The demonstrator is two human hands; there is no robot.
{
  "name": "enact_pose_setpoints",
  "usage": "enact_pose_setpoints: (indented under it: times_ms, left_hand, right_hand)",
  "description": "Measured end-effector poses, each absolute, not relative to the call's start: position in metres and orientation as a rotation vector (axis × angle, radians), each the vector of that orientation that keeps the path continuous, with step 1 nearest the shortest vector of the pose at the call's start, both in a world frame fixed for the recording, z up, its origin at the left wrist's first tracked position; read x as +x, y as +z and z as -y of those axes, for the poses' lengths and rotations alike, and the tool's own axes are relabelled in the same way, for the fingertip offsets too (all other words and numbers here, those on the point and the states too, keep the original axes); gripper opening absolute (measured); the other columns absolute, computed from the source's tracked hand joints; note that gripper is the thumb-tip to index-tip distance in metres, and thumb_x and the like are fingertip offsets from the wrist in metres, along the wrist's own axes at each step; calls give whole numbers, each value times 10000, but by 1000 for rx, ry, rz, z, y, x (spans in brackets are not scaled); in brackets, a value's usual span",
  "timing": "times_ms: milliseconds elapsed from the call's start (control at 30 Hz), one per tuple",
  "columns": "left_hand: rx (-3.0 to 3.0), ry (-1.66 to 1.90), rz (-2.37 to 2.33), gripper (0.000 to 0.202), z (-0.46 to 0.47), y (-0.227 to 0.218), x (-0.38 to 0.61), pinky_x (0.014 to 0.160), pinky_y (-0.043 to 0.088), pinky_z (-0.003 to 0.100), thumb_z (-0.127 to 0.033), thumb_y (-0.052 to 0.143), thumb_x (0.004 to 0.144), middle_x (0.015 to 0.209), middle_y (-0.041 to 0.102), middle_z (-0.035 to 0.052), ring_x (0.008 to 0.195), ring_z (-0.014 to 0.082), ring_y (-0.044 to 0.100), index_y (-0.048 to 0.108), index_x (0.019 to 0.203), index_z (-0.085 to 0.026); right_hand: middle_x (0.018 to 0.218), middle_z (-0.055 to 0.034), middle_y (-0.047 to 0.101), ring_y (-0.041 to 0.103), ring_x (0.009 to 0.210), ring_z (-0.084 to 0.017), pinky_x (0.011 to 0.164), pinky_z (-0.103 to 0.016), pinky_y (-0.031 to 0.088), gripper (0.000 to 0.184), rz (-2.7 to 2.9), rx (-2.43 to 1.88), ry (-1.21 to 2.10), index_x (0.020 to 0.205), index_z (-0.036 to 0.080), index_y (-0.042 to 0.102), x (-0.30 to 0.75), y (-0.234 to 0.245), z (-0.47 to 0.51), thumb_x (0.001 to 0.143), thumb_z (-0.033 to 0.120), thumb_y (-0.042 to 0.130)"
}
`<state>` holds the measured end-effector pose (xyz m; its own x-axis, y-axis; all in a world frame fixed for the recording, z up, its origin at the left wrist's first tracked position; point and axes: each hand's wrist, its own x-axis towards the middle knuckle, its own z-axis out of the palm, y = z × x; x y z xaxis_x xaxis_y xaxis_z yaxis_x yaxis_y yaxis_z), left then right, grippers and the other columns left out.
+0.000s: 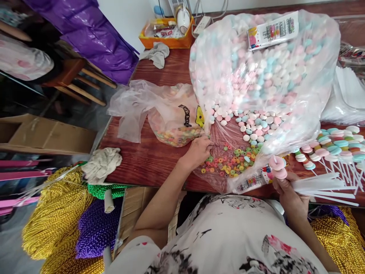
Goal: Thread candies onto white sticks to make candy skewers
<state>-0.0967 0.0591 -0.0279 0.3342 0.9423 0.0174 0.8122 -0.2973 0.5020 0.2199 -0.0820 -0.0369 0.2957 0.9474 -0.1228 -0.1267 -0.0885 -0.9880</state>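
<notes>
My left hand [199, 150] rests on the wooden table [148, 160] with its fingers curled into a pile of small coloured candy rings [228, 161] at the mouth of a big clear bag [265, 76] full of pastel candy discs. Whether it pinches a ring is hidden. My right hand [288, 190] grips a bundle of white sticks [322, 188]; the front stick carries stacked pink discs [277, 166]. Finished candy sticks [333, 146] lie in a row to the right.
A smaller clear bag of coloured rings [171, 118] lies left of the big bag. An orange tray [168, 32] and a grey rag [156, 53] sit at the back. Gold, green and purple bead bundles [57, 220] lie below the table edge, beside a cardboard box [45, 133].
</notes>
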Motion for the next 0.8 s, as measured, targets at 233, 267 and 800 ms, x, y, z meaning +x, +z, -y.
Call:
enact_pose_setpoints:
  times_ms: [233,267,800]
  left_hand:
    - [2412,268,-1644,207,-40,-19,-88,781,531,363,-68,553,834,898,673,99,875,243,636,738,840,-162]
    - [2420,349,-1619,196,-41,-18,-87,805,532,371,-84,550,856,903,678,99,891,244,633,729,849,-164]
    - [2519,553,-1469,255,-27,-33,-65,833,550,381,-82,557,857,1019,714,130,951,249,654,733,1029,-150]
  right_hand:
    - [642,36,561,496,598,-135,568,-289,386,176,1075,-1380,1052,840,215,692,215,-40,81,949,354,702]
    - [645,36,566,495,595,-135,576,-292,393,172,1125,-1380,1034,840,217,693,214,-39,81,955,346,693]
    - [617,7,607,559,577,-171,578,-309,466,242,1531,-1396,854,822,227,733,206,-33,76,996,306,584]
